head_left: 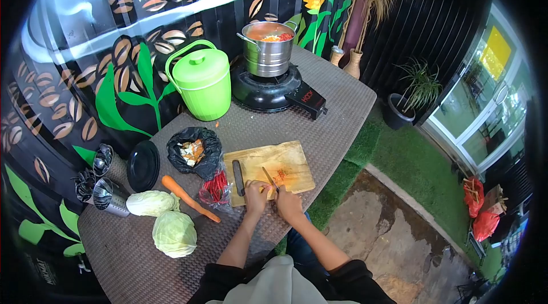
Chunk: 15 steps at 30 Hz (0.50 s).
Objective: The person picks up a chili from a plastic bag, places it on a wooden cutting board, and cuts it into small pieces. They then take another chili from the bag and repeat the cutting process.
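- While the right hand [289,204] grips the knife [269,175] over the board [303,167], the left hand [255,193] has its fingers drawn together beside it; whether they pinch a piece, I cannot tell.
- The knife looks light and stiff, best held at its handle; damp fingers could slip.
- Red bits [280,174] beyond the hands look soft and loose, likely to stick or scatter.
- The board seems flat, rigid and fairly heavy, easiest taken by opposite edges.
- A dark bar [238,177] lies along its left side, with bagged chillies [215,188] just beyond.
- Rightward, the table [334,115] edge is near; more room opens toward the stove [260,94].
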Each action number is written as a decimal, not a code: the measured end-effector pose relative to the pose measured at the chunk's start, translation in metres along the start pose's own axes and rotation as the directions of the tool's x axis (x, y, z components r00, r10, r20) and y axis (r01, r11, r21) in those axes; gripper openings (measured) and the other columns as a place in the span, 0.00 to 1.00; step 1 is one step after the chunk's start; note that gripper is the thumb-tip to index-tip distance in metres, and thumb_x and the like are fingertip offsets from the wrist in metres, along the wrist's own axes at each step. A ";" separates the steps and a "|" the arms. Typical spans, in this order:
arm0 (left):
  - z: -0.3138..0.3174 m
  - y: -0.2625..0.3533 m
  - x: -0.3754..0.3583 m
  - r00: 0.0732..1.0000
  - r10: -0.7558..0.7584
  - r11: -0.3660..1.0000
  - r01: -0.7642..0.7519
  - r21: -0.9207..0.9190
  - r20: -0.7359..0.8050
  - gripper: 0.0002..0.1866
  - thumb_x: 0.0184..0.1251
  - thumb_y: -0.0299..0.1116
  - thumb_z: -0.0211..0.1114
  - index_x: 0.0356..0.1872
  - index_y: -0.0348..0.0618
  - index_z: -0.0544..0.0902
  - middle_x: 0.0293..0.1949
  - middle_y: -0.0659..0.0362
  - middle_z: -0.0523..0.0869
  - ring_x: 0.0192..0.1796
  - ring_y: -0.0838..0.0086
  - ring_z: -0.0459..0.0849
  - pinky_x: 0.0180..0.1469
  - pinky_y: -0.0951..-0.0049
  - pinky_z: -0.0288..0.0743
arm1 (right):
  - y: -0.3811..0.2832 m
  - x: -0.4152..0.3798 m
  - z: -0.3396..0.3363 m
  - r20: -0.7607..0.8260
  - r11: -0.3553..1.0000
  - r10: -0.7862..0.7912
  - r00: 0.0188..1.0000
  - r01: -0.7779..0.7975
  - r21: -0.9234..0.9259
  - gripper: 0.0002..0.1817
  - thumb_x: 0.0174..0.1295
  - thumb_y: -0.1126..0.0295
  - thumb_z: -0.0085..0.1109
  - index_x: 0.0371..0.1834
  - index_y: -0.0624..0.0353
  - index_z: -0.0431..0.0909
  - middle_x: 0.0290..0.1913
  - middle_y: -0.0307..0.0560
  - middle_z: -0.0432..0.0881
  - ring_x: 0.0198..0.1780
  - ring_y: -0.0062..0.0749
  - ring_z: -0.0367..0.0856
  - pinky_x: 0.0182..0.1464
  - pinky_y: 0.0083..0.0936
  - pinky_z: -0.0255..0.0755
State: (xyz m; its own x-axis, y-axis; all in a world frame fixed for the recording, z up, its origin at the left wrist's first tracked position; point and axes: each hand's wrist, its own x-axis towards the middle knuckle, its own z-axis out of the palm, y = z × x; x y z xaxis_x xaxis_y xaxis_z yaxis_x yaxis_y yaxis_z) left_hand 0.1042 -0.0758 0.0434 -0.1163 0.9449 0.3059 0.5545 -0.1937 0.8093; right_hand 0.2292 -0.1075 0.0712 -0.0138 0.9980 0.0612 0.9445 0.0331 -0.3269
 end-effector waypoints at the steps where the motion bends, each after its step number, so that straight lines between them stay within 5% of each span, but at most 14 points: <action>1: 0.000 0.001 0.000 1.000 0.006 1.000 -0.006 -0.007 0.011 0.05 0.49 0.28 0.73 0.27 0.39 0.87 0.30 0.53 0.84 0.41 0.58 0.78 0.45 0.63 0.72 | -0.002 -0.005 0.001 0.000 1.000 0.000 1.000 0.000 -0.003 0.15 0.67 0.58 0.49 0.37 0.61 0.68 0.22 0.59 0.81 0.25 0.54 0.84 0.26 0.43 0.78; 4: -0.003 0.003 0.000 0.991 0.134 0.991 -0.133 0.012 -0.028 0.05 0.49 0.26 0.73 0.27 0.39 0.87 0.30 0.53 0.84 0.38 0.59 0.79 0.42 0.64 0.72 | -0.009 -0.012 0.008 -0.021 0.999 0.031 0.999 -0.032 -0.012 0.12 0.67 0.62 0.46 0.37 0.61 0.69 0.23 0.58 0.83 0.25 0.50 0.85 0.26 0.42 0.78; 15: -0.005 0.005 -0.003 0.996 0.089 0.996 -0.090 -0.024 -0.009 0.03 0.51 0.25 0.69 0.27 0.38 0.87 0.30 0.52 0.84 0.40 0.58 0.78 0.45 0.63 0.72 | -0.012 -0.014 0.000 -0.033 0.998 0.036 0.999 -0.035 0.045 0.14 0.67 0.60 0.48 0.38 0.62 0.68 0.23 0.61 0.82 0.27 0.54 0.84 0.29 0.44 0.79</action>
State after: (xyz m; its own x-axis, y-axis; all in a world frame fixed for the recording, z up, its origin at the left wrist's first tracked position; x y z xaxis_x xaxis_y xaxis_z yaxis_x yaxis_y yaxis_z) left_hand 0.1037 -0.0813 0.0491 -0.0735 0.9215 0.3813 0.5432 -0.2837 0.7902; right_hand 0.2180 -0.1222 0.0740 0.0313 0.9963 0.0805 0.9286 0.0008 -0.3712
